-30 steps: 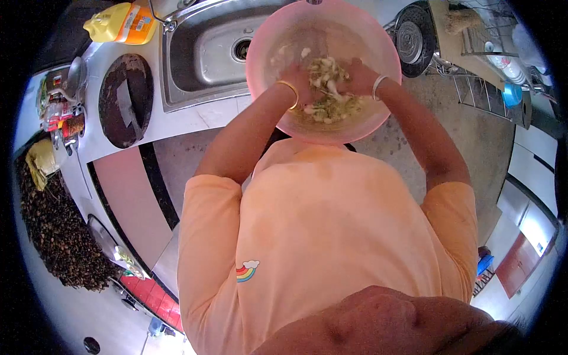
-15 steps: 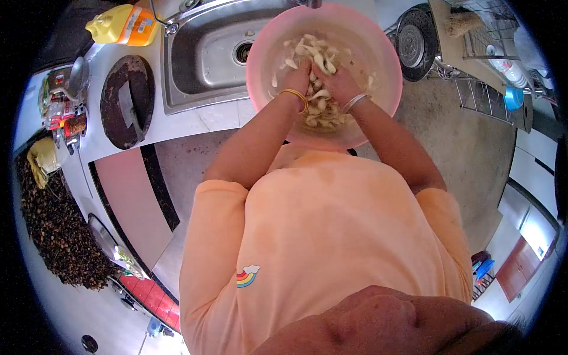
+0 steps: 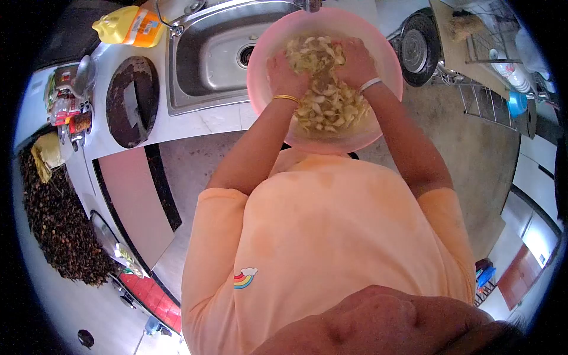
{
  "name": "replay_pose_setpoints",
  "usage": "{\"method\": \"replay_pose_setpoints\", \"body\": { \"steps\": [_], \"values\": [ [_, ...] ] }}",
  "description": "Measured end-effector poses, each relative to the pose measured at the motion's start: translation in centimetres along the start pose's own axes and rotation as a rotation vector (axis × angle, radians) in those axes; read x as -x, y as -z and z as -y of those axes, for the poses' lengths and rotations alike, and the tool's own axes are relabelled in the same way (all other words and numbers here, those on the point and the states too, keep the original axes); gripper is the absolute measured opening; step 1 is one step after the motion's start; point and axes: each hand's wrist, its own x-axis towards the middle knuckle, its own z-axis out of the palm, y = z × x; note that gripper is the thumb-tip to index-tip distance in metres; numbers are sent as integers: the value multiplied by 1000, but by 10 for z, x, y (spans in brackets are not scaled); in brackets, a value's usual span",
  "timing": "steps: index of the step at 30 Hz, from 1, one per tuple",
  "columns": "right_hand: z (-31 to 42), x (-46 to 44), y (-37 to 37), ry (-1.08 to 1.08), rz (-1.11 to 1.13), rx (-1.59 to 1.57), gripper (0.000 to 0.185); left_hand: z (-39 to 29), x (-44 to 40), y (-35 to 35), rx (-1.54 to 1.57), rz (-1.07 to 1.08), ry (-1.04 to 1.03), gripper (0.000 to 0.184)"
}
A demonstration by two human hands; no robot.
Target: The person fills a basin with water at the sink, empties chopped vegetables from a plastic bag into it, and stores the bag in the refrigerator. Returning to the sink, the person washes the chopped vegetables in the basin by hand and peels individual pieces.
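Observation:
A large pink basin [image 3: 258, 89] overlaps the sink's right end and holds cloudy water. Pale, bulb-like pieces [image 3: 331, 109] lie in it, in a heap near my body and another patch farther back. Inside the basin on the left is my left hand [image 3: 288, 74], with a yellow bangle at the wrist. My right hand [image 3: 356, 62], with a silver bangle, is at the right, beside the farther patch. Water and blur hide the fingertips of both hands, so what they may hold cannot be made out.
A steel sink [image 3: 207, 65] lies left of the basin. On the counter are a round dark board [image 3: 118, 97] with a cleaver [image 3: 134, 109] and a yellow jug [image 3: 127, 26]. Dark round pans [image 3: 416, 48] and a wire rack [image 3: 485, 106] stand at the right.
My hands were together among the pieces half a second ago and are now apart, toward the basin's two sides. The pieces have shifted into a near heap and a far patch.

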Motion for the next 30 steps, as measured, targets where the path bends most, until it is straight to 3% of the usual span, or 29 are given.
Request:
{"method": "replay_pose_setpoints", "body": {
  "steps": [2, 6, 7, 9, 10, 12, 14, 15, 16, 17, 19, 21, 22, 24, 26, 28, 30],
  "values": [
    [-27, -19, -34, 114, -138, 187, 60, 8, -2, -13, 78, 37, 50, 68],
    [-2, -33, -62, 70, -151, 201, 62, 9, -15, -15, 387, 170, 168, 70],
    [9, -35, -62, 124, -163, 61, 60, 10, -17, -19, 386, 167, 169, 70],
    [26, -37, -66, 179, -177, -81, 58, 12, -22, -27, 1250, 254, 586, 57],
    [31, -38, -69, 200, -63, -76, 56, 12, -23, -23, 1250, 251, 581, 57],
    [36, -36, -74, 228, 52, -67, 54, 15, -25, -14, 1257, 315, 786, 48],
    [41, -24, -81, 171, 161, -815, 48, 2, -20, 2, 1277, 353, 876, 51],
    [39, -25, -79, 174, 168, -816, 48, -4, -17, 9, 1289, 403, 971, 54],
    [34, -25, -73, 12, 231, -738, 44, -1, -16, 5, 1290, 399, 975, 54],
    [37, -25, -62, -149, 291, -655, 41, 2, -16, -3, 1295, 312, 930, 55],
    [49, -16, -34, -173, 286, -604, 37, 2, -17, -1, 1306, 224, 886, 57],
    [46, -13, -32, -201, 282, -550, 33, -14, -19, 21, 603, 349, 527, 57],
    [35, -15, -46, -164, 294, -542, 30, -11, -17, 15, 607, 352, 530, 57],
    [20, -16, -51, -130, 305, -534, 29, -2, -17, -2, 251, 170, 196, 42],
    [9, -10, -45, 276, 104, -216, 41, -1, -14, -3, 202, 198, 127, 44],
    [0, -3, -24, 316, 115, -47, 49, -6, -7, 4, 155, 234, 61, 47],
    [6, 5, 12, 364, 126, 125, 57, -21, -4, 30, -195, 367, -138, 62]
  ]
}}
